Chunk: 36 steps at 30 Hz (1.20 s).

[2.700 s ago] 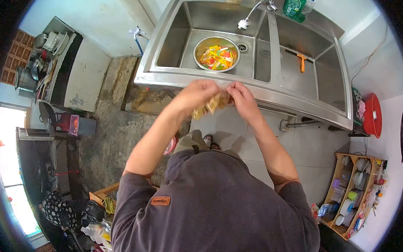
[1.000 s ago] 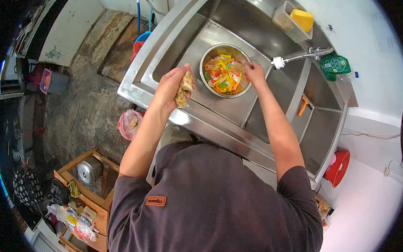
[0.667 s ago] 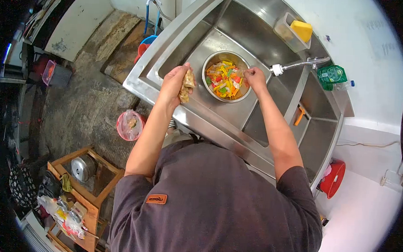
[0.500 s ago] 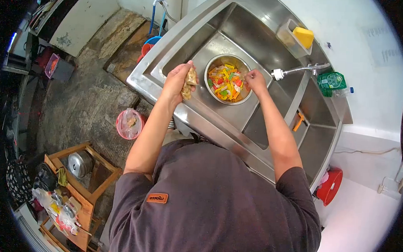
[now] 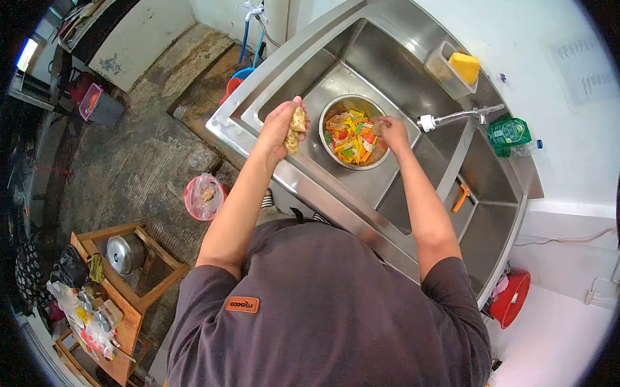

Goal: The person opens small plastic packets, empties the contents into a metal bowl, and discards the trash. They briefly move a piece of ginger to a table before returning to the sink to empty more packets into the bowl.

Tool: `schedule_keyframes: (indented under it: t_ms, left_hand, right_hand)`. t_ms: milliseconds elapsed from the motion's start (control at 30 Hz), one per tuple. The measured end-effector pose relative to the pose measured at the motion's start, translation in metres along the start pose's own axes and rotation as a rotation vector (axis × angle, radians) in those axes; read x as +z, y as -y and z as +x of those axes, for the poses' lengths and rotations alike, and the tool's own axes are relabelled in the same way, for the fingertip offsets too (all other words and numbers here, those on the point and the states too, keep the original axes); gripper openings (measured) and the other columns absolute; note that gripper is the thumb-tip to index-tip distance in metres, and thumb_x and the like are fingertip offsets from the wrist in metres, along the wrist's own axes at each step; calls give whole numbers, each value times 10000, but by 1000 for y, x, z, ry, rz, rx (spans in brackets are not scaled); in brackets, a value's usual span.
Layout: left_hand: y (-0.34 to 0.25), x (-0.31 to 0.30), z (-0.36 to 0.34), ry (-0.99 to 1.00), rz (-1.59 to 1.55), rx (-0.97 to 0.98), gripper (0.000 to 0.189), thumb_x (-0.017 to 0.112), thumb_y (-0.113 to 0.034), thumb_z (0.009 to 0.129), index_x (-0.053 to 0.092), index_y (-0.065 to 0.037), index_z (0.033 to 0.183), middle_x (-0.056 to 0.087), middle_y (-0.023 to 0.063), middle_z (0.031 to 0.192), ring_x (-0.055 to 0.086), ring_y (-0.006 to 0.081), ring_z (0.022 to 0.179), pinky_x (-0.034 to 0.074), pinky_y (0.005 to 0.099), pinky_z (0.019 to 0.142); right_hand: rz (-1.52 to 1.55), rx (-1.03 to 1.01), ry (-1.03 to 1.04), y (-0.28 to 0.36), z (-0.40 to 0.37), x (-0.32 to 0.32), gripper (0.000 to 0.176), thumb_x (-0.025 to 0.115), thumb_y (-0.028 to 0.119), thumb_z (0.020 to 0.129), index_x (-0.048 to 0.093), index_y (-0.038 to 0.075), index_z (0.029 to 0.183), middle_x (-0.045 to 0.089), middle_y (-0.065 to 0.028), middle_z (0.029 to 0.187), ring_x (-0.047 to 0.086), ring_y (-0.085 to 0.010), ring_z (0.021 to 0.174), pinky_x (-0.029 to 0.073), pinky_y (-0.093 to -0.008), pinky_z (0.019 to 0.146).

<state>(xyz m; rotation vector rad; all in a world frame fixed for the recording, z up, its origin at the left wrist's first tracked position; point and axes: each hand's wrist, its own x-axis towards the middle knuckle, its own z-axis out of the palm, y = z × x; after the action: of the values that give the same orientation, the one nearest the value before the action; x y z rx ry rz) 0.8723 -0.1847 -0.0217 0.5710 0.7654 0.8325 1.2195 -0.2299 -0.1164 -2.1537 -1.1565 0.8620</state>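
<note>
Inside the large basin of the steel sink (image 5: 320, 98) stands a round metal bowl (image 5: 323, 141). It holds many small yellow, orange, red, white and green pieces (image 5: 353, 137), several of them strip-shaped. My left hand (image 5: 277, 129), left of the bowl, is closed around a clump of pale yellowish pieces (image 5: 296, 130), seemingly in a clear bag. Over the bowl's right rim is my right hand (image 5: 395, 134), its fingers pinched together and pointing inward. Whatever lies between those fingertips is too small and pale to name.
A faucet (image 5: 463, 115) reaches in from the right, beside a green bottle (image 5: 509, 132). A plastic container (image 5: 442, 72) with a yellow sponge (image 5: 464, 67) sits on the sink's back edge. An orange peeler-like tool (image 5: 461, 197) lies in the smaller basin. A lined pink bucket (image 5: 205, 198) stands on the floor.
The view has shifted slightly, so the sink and bowl appear lower and a bit to the right. My right fingers reach slightly further in over the bowl's rim; my left hand keeps its hold.
</note>
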Motion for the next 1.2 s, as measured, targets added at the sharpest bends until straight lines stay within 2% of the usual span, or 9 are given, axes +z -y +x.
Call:
schedule_keyframes:
  t_ms: [200,267,400,467,600,900,967,1067,1200]
  left_hand:
    - [-1,3,-3,-13,-6,-1,273,602,-365,957,575,-96,921,614,34,748,611,134,632,458,254,466]
    - [-2,4,-3,-13,-5,-7,274,605,-365,955,573,-95,924,612,35,746,607,135,629,457,255,465]
    - [-1,3,-2,-10,-9,-3,272,606,-363,955,572,-95,922,611,36,743,606,136,627,455,254,464]
    - [-2,4,-3,-16,1,-8,272,603,-363,956,572,-95,922,610,36,739,607,137,628,454,255,464]
    - [-1,3,-1,-16,5,0,271,602,-362,957,574,-96,919,609,34,736,610,137,632,454,257,462]
    - [1,2,0,0,-15,3,267,595,-364,960,580,-102,914,611,28,752,613,132,637,458,253,464]
    - [1,1,1,-11,1,10,263,593,-362,962,580,-103,917,611,27,755,612,132,637,459,251,466]
    - [2,0,1,6,-12,15,264,592,-362,962,579,-102,919,612,27,754,611,132,639,462,252,469]
    - [2,0,1,10,-13,22,270,593,-365,961,577,-97,930,612,30,757,611,132,639,464,254,471]
  right_hand:
    - [-126,-5,-55,22,-19,-1,348,658,227,866,674,32,1154,710,-161,962,682,-246,921,520,-350,837]
    - [-186,-149,-50,0,-6,3,419,686,213,784,662,52,1170,697,-202,1020,689,-320,897,529,-381,810]
    - [-229,-234,-86,-16,2,5,367,691,212,775,680,65,1111,708,-149,1012,683,-269,918,519,-352,836]
    - [-257,-259,-255,-1,-13,2,347,698,213,768,682,74,1085,707,-146,1005,682,-272,912,519,-353,823]
    - [-284,-232,-220,-1,-11,-5,343,698,199,762,684,72,1081,705,-155,974,680,-259,888,520,-349,807]
    - [-53,-61,-95,8,-23,-16,327,637,121,836,663,28,1149,693,-112,965,677,-194,844,534,-313,757]
    - [103,-128,-94,-16,-9,-9,275,613,82,879,647,-2,1138,688,-113,959,695,-185,792,558,-289,690]
    - [211,-47,-96,10,-29,-14,226,606,71,909,636,-23,1113,684,-114,974,705,-179,746,568,-268,612]
    - [197,-61,-82,8,-28,-14,208,631,95,911,638,-23,1082,681,-108,979,704,-174,741,564,-262,577]
